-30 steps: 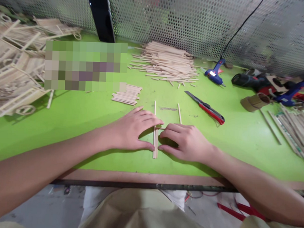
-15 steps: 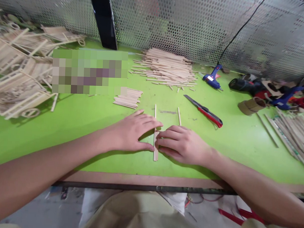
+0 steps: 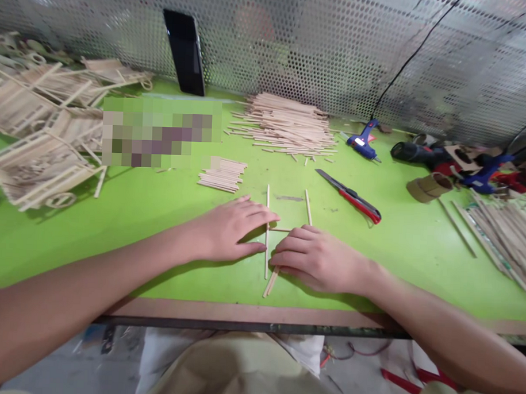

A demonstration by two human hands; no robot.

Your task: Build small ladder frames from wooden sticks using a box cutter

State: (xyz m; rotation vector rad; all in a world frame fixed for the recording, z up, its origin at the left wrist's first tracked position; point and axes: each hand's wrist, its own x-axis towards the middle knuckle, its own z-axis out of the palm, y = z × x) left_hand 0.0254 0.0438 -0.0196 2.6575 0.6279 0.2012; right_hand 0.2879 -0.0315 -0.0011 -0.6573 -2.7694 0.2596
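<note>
My left hand (image 3: pixel 231 233) lies flat on the green table (image 3: pixel 137 215), its fingertips pressing a long thin wooden stick (image 3: pixel 268 206) that runs away from me. My right hand (image 3: pixel 316 259) rests just to the right with fingers curled down over a short stick (image 3: pixel 271 281), which pokes out at a slant below the thumb. A second long stick (image 3: pixel 308 207) lies parallel on the right, and a thin cross stick (image 3: pixel 281 230) shows between the two hands.
A small stack of short sticks (image 3: pixel 223 174) and a large stick heap (image 3: pixel 287 124) lie behind. A red-handled knife (image 3: pixel 349 195), blue glue guns (image 3: pixel 362 140), tape roll (image 3: pixel 429 187) and more sticks (image 3: pixel 503 234) sit right. Wooden stick models (image 3: pixel 45 132) crowd the left. A phone (image 3: pixel 185 50) leans on the mesh wall.
The short stick under my right hand has swung from lying alongside the long stick to a slant. My right hand has shifted slightly right and toward me; a cross stick now shows.
</note>
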